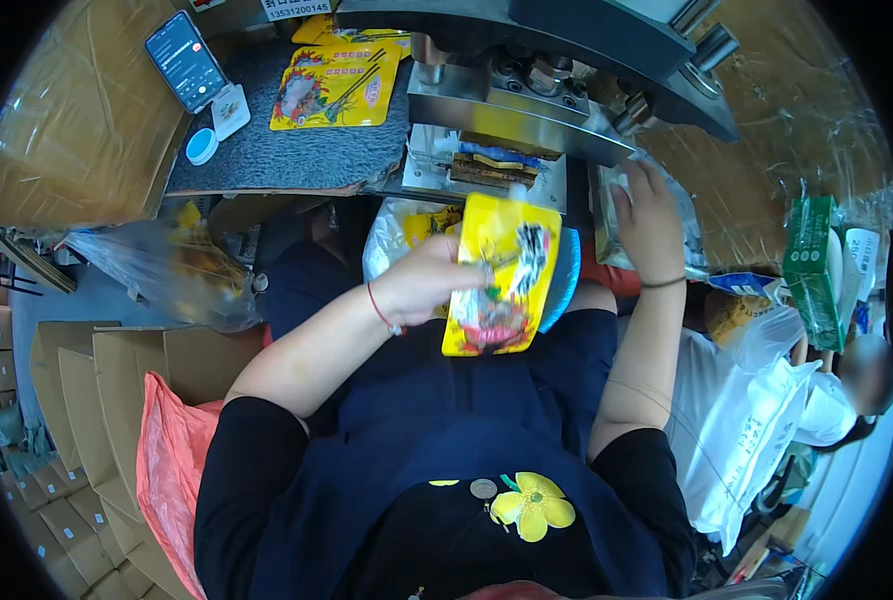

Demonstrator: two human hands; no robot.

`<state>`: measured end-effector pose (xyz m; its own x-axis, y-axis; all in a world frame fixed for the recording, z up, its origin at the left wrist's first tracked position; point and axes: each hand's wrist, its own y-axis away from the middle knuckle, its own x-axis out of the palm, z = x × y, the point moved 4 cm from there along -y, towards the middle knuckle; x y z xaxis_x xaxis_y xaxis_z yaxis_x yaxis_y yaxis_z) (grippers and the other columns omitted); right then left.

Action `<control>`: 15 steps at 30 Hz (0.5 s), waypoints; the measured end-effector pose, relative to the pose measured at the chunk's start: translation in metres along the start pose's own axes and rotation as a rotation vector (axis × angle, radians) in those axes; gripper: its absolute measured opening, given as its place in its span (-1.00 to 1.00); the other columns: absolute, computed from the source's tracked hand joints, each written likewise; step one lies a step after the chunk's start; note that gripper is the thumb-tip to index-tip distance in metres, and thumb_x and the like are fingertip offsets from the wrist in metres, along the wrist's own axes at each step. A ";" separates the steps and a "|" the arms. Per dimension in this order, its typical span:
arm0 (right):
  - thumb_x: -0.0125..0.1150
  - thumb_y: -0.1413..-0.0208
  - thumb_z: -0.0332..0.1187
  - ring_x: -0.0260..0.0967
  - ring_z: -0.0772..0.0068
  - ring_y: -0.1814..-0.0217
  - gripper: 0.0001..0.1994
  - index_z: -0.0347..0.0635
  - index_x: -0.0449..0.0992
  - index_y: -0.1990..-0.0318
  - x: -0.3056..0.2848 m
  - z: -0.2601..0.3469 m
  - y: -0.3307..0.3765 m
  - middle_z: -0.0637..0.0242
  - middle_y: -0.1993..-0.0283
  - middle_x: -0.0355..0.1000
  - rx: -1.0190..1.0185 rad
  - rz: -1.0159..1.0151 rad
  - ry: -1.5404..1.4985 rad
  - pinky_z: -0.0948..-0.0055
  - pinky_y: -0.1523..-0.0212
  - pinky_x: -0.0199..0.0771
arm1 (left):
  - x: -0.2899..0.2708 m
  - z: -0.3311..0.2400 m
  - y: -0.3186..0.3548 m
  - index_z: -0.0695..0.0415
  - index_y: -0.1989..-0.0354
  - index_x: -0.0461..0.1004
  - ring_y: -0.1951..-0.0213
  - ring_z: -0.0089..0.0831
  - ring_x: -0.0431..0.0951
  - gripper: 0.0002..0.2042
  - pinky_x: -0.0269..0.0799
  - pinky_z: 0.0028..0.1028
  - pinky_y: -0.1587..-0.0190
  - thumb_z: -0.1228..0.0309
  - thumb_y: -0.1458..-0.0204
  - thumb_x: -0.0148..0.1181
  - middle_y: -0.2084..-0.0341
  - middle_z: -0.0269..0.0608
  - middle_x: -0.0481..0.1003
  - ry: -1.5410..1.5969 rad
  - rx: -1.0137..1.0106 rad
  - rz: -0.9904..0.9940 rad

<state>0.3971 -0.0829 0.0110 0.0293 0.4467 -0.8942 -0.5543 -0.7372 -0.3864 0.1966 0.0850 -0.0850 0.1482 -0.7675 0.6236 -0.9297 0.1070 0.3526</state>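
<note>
Carefully, your left hand (428,280) is pinching the glossy yellow printed plastic pouch (501,275) at centre frame, your right hand (648,215) at two o'clock is resting open-fingered, risking catching under the grey metal sealing machine (526,100).

One head-worn fisheye view looks steeply down, close over the lap, metal machine (556,70) along the frame's top.

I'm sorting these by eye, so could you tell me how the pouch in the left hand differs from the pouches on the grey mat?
The held pouch is gripped upright by the left hand over the lap; the mat pouches lie flat, stacked and untouched. The held pouch is nearer and looks bigger. All are yellow with printed pictures.
</note>
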 end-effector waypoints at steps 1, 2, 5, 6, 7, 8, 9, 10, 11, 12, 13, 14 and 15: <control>0.15 -0.24 -0.34 0.39 -0.23 -0.13 -0.72 -0.23 0.49 -0.05 0.013 -0.023 0.003 -0.07 -0.14 0.43 0.079 0.017 0.122 0.04 -0.10 0.43 | -0.007 -0.010 -0.005 0.32 -0.13 0.45 0.05 -0.36 0.65 -0.64 0.55 -0.35 -0.07 0.58 -0.13 0.18 0.02 -0.10 0.60 0.008 0.038 -0.015; 0.18 -0.20 -0.35 0.37 -0.25 -0.15 -0.72 -0.20 0.50 -0.04 0.020 -0.040 0.007 -0.09 -0.15 0.41 0.164 0.035 0.254 0.01 -0.11 0.42 | -0.013 -0.020 -0.012 0.32 -0.13 0.45 0.05 -0.34 0.65 -0.64 0.56 -0.34 -0.07 0.59 -0.13 0.16 0.02 -0.08 0.59 0.019 0.073 -0.019; 0.21 -0.16 -0.36 0.40 -0.24 -0.08 -0.74 -0.17 0.51 0.01 0.033 -0.054 0.007 -0.11 -0.08 0.39 0.088 -0.067 0.236 0.01 -0.08 0.42 | -0.023 -0.048 -0.026 0.36 -0.10 0.45 0.03 -0.30 0.65 -0.66 0.57 -0.32 -0.07 0.59 -0.13 0.17 0.01 -0.05 0.59 0.040 0.067 0.045; 0.21 -0.16 -0.36 0.40 -0.24 -0.08 -0.74 -0.17 0.51 0.01 0.034 -0.054 0.006 -0.11 -0.08 0.39 0.077 -0.071 0.227 0.01 -0.08 0.42 | -0.022 -0.053 -0.024 0.37 -0.09 0.45 0.03 -0.28 0.65 -0.67 0.57 -0.32 -0.06 0.57 -0.14 0.19 0.03 -0.03 0.59 0.044 0.016 0.023; 0.21 -0.15 -0.38 0.41 -0.23 -0.04 -0.76 -0.17 0.50 0.03 0.039 -0.056 0.007 -0.10 -0.02 0.40 0.151 0.018 0.126 0.02 -0.05 0.42 | -0.026 -0.050 -0.026 0.36 -0.11 0.44 0.05 -0.28 0.65 -0.66 0.57 -0.33 -0.04 0.56 -0.15 0.21 0.02 -0.02 0.59 0.041 0.017 0.023; 0.21 -0.14 -0.39 0.42 -0.22 0.00 -0.77 -0.18 0.50 0.05 0.044 -0.059 0.009 -0.08 0.03 0.41 0.224 0.109 0.026 0.02 -0.02 0.42 | -0.030 -0.046 -0.028 0.35 -0.12 0.44 0.06 -0.29 0.65 -0.64 0.58 -0.34 -0.02 0.54 -0.16 0.22 0.01 0.00 0.58 0.038 0.016 0.023; 0.21 -0.13 -0.42 0.42 -0.17 0.06 -0.79 -0.21 0.51 0.08 0.044 -0.061 0.011 -0.06 0.07 0.42 0.211 0.094 0.023 0.03 0.04 0.42 | -0.029 -0.048 -0.029 0.31 -0.11 0.40 0.19 -0.34 0.65 -0.64 0.60 -0.34 0.08 0.47 -0.17 0.25 0.09 -0.05 0.58 0.060 0.116 -0.006; 0.21 -0.13 -0.42 0.42 -0.17 0.06 -0.79 -0.21 0.51 0.08 0.043 -0.062 0.012 -0.06 0.07 0.42 0.207 0.089 0.018 0.03 0.04 0.42 | -0.044 -0.059 -0.025 0.29 -0.08 0.37 0.23 -0.39 0.63 -0.66 0.59 -0.35 0.12 0.46 -0.18 0.25 0.13 -0.10 0.57 -0.290 0.286 -0.274; 0.22 -0.13 -0.42 0.43 -0.16 0.07 -0.80 -0.22 0.51 0.09 0.041 -0.064 0.012 -0.06 0.08 0.43 0.221 0.088 0.003 0.05 0.04 0.42 | -0.059 -0.075 -0.015 0.26 -0.06 0.35 0.28 -0.43 0.61 -0.67 0.57 -0.36 0.16 0.44 -0.18 0.25 0.18 -0.15 0.56 -0.642 0.451 -0.543; 0.22 -0.12 -0.42 0.43 -0.15 0.08 -0.81 -0.22 0.52 0.11 0.041 -0.064 0.012 -0.05 0.10 0.44 0.239 0.088 -0.014 0.07 0.05 0.43 | -0.076 -0.097 -0.009 0.24 0.01 0.31 0.22 -0.32 0.58 -0.69 0.52 -0.28 0.10 0.38 -0.18 0.23 0.22 -0.10 0.51 -0.521 0.603 -0.612; 0.22 -0.12 -0.42 0.43 -0.15 0.08 -0.81 -0.22 0.52 0.11 0.041 -0.064 0.014 -0.05 0.10 0.44 0.245 0.089 -0.019 0.07 0.05 0.43 | -0.079 -0.131 0.009 0.26 -0.07 0.30 0.01 -0.10 0.52 -0.64 0.44 -0.18 -0.07 0.38 -0.17 0.20 0.09 0.09 0.47 -1.101 0.921 -0.946; 0.22 -0.12 -0.44 0.43 -0.15 0.08 -0.81 -0.23 0.53 0.11 0.039 -0.063 0.016 -0.05 0.10 0.44 0.221 0.065 -0.015 0.09 0.03 0.43 | -0.086 -0.154 0.018 0.23 -0.19 0.29 -0.19 0.07 0.37 -0.56 0.29 -0.06 -0.23 0.28 -0.21 0.13 -0.11 0.22 0.38 -1.403 1.087 -1.045; 0.22 -0.11 -0.46 0.43 -0.15 0.08 -0.81 -0.24 0.54 0.11 0.038 -0.059 0.013 -0.04 0.10 0.45 0.182 0.041 -0.021 0.11 0.01 0.43 | -0.116 -0.167 0.019 0.20 -0.24 0.29 -0.26 0.07 0.32 -0.53 0.23 -0.05 -0.28 0.24 -0.22 0.09 -0.19 0.21 0.33 -1.713 0.977 -1.056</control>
<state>0.4398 -0.1053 -0.0413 -0.0126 0.4304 -0.9025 -0.6962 -0.6517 -0.3010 0.2181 0.2815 -0.0345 0.7117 -0.0304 -0.7019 -0.6460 -0.4209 -0.6368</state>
